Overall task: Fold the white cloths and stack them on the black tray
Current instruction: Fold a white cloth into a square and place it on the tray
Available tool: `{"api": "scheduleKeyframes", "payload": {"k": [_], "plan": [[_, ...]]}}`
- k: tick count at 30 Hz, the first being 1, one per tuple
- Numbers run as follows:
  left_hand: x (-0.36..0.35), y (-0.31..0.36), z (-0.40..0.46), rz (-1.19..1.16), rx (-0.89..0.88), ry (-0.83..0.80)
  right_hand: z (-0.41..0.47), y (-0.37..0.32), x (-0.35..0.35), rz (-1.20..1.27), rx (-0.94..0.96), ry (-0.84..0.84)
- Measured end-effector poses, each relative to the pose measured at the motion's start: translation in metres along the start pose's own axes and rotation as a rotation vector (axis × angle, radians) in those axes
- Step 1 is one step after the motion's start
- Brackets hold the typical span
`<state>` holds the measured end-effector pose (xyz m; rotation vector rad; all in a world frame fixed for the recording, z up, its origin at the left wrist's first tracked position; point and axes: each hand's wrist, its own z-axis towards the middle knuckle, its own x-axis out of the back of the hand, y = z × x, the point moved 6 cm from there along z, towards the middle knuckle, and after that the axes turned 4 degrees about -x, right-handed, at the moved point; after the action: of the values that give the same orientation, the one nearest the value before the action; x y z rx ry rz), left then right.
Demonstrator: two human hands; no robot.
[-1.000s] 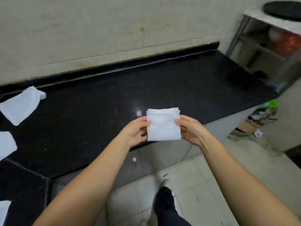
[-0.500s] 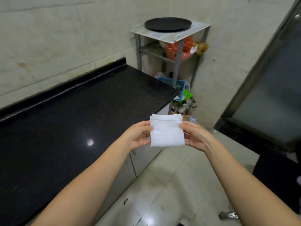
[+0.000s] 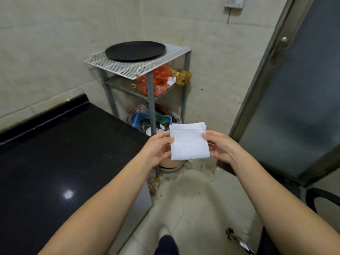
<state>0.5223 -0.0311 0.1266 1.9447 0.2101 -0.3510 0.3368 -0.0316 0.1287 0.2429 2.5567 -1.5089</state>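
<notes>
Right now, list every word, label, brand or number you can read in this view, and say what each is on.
None can be read.
Folded white cloth held in both hands: blank.
Black tray: no markings.
Packaging on the lower shelves of the metal rack: any print is too small and blurred to read.
Wall fixture: no legible text.

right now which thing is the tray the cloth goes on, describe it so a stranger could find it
Look to the metal rack standing in the corner past the end of the black counter. On its white wire top shelf lies the black tray: round, flat, empty, and the only dark thing on the rack.
</notes>
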Motion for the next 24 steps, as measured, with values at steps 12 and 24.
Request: {"api": "scheduleKeyframes", "payload": {"k": [12, 24], "plan": [[-0.01, 0.202, 0.219, -0.03, -0.249, 0.043, 0.225, -0.227, -0.06, -0.091, 0.166, -0.165], [0.065, 0.355, 0.358, 0.061, -0.432, 0.525, 0.445, -0.375, -0.206, -0.438, 0.246, -0.482]]}}
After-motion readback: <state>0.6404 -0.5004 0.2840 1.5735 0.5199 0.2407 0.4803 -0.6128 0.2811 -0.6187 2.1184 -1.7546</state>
